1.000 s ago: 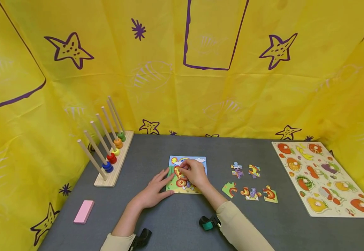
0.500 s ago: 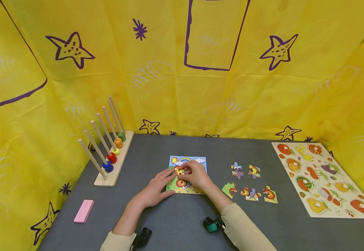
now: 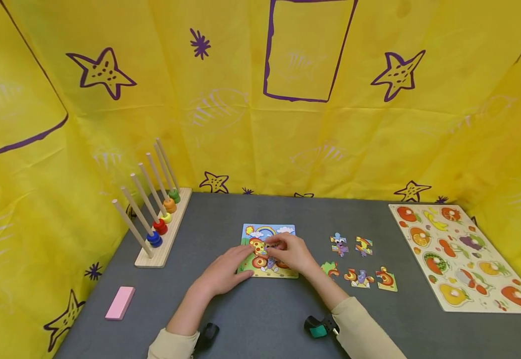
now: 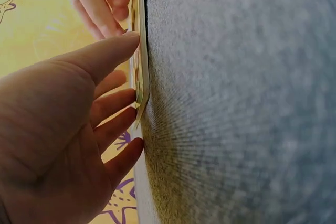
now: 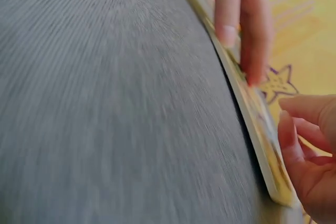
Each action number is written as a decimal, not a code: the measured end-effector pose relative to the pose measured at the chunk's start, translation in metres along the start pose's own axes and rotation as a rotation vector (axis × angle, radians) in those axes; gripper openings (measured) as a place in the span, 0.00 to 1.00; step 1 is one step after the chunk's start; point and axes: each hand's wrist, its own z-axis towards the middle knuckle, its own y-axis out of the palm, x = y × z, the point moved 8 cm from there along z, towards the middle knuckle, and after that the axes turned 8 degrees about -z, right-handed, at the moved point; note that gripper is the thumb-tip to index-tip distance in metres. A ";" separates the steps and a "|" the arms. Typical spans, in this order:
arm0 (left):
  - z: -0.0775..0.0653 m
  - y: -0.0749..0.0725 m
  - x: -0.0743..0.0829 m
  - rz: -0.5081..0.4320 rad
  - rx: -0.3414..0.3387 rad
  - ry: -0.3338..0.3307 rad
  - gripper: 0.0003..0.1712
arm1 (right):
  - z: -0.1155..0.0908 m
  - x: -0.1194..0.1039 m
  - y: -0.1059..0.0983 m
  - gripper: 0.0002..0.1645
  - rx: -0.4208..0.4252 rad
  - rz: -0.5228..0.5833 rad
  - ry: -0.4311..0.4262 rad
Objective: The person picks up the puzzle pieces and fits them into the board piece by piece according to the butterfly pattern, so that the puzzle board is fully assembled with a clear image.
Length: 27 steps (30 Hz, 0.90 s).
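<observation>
A jigsaw puzzle board (image 3: 267, 230), printed with a sun, rainbow and clouds, lies on the dark table. My left hand (image 3: 225, 270) lies at its left side; in the left wrist view its extended fingers (image 4: 118, 129) reach the board's edge. My right hand (image 3: 293, 254) is over the board's right half with bent fingers. In the right wrist view its thumb and index fingertips (image 5: 286, 109) are close together beside the board, and no puzzle piece shows between them. Part of the picture is hidden under that hand.
Several loose puzzle pieces (image 3: 358, 277) lie right of the board. A wooden peg rack (image 3: 167, 242) with coloured beads stands at the left, behind a pink block (image 3: 120, 302). At the right lies a fruit board (image 3: 464, 259). Yellow cloth (image 3: 224, 129) surrounds the table.
My right hand has shifted right across the board, uncovering more of its yellow and red picture and covering part of a loose piece. My left hand has moved slightly right.
</observation>
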 end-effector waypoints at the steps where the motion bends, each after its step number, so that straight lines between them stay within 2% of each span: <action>1: 0.000 0.001 0.000 0.015 -0.005 -0.008 0.31 | -0.002 0.004 -0.006 0.11 0.020 0.015 0.015; 6: 0.000 0.004 -0.002 0.056 -0.017 -0.033 0.29 | -0.016 0.022 -0.039 0.09 0.131 0.008 0.043; 14: 0.000 0.006 -0.004 0.078 -0.017 -0.052 0.31 | -0.038 0.059 -0.084 0.13 0.232 -0.036 0.080; 20: 0.002 0.008 -0.005 0.076 -0.019 -0.045 0.31 | -0.052 0.084 -0.102 0.18 0.265 -0.105 0.090; 27: 0.003 0.009 -0.006 0.071 -0.022 -0.021 0.31 | -0.061 0.098 -0.117 0.28 0.297 -0.292 0.104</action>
